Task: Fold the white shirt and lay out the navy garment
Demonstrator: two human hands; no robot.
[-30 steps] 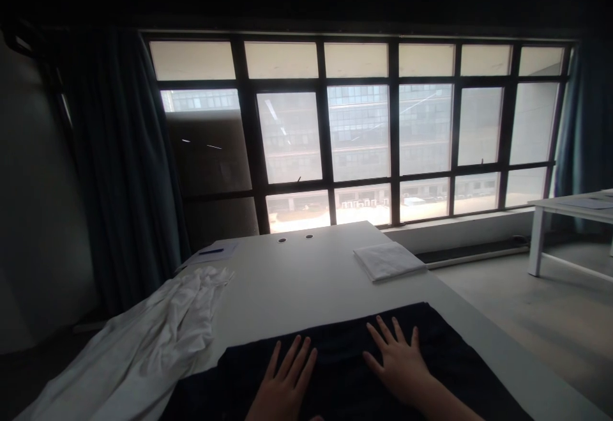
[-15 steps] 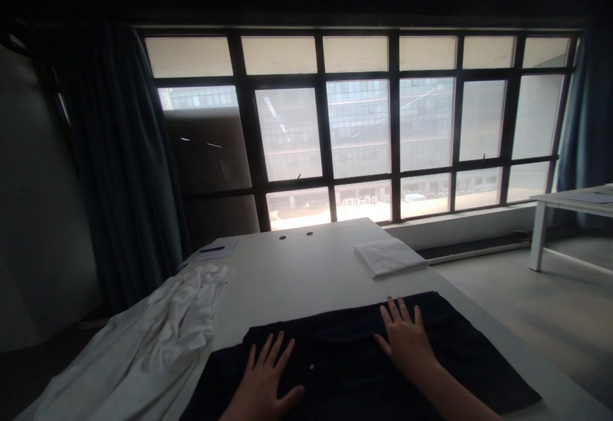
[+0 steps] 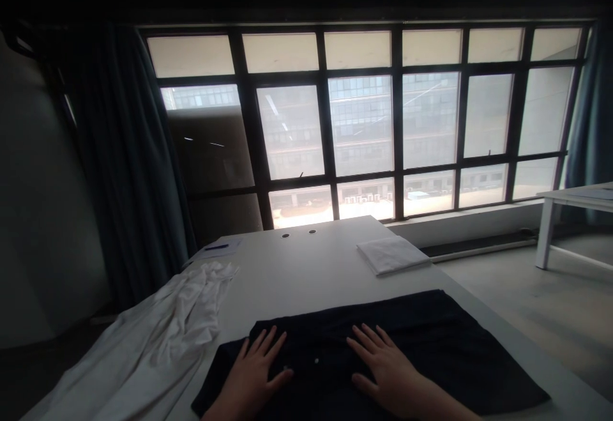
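Observation:
A dark navy garment (image 3: pixel 431 338) lies spread flat on the near end of a white table (image 3: pixel 306 274). My left hand (image 3: pixel 251 373) rests palm down on its left part, fingers spread apart. On the middle of the cloth my right hand (image 3: pixel 385 363) also lies flat with fingers stretched out. Two small pale buttons show on the fabric between the hands. Neither hand holds anything.
A crumpled white garment (image 3: pixel 158 338) hangs over the table's left edge. A folded white cloth (image 3: pixel 391 255) sits at the far right, a paper with a blue pen (image 3: pixel 215 248) at the far left. Another white table (image 3: pixel 575 207) stands by the large window.
The dark garment now reaches farther right and lies flatter. My right hand slid back toward me and leftward; my left hand stayed on the left part.

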